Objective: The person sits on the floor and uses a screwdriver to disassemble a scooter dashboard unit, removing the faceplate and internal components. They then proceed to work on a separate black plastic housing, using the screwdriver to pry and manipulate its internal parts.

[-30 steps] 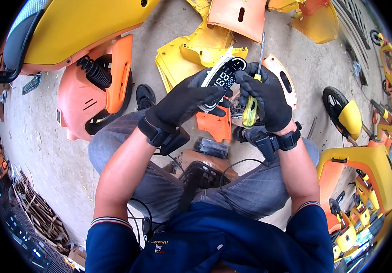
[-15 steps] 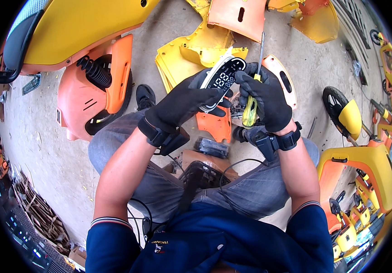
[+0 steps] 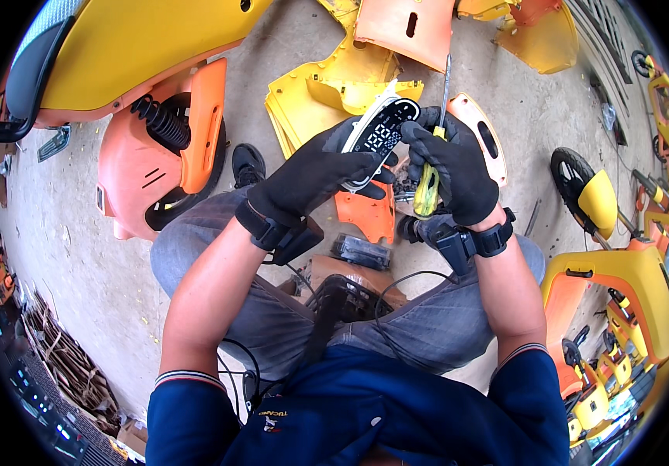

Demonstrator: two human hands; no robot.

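My gloved left hand (image 3: 303, 172) is closed around an oval display unit (image 3: 383, 132) with a white rim and black face, tilted above my knees. My gloved right hand (image 3: 462, 175) grips a screwdriver (image 3: 428, 190) with a yellow translucent handle, its shaft pointing up and away from me. The fingers of that hand are beside or against the display's right end; I cannot tell whether they touch it. Beneath the hands are an orange plastic panel (image 3: 365, 217) and a grey object (image 3: 362, 250) over cardboard.
Yellow panels (image 3: 296, 109) and a pink panel (image 3: 400, 23) lie ahead. A yellow-and-pink scooter body (image 3: 133, 171) stands at left. At right are a wheel with yellow fender (image 3: 594, 198), a yellow frame (image 3: 637, 287) and more scooter parts. A bundle of sticks (image 3: 63, 361) sits at lower left.
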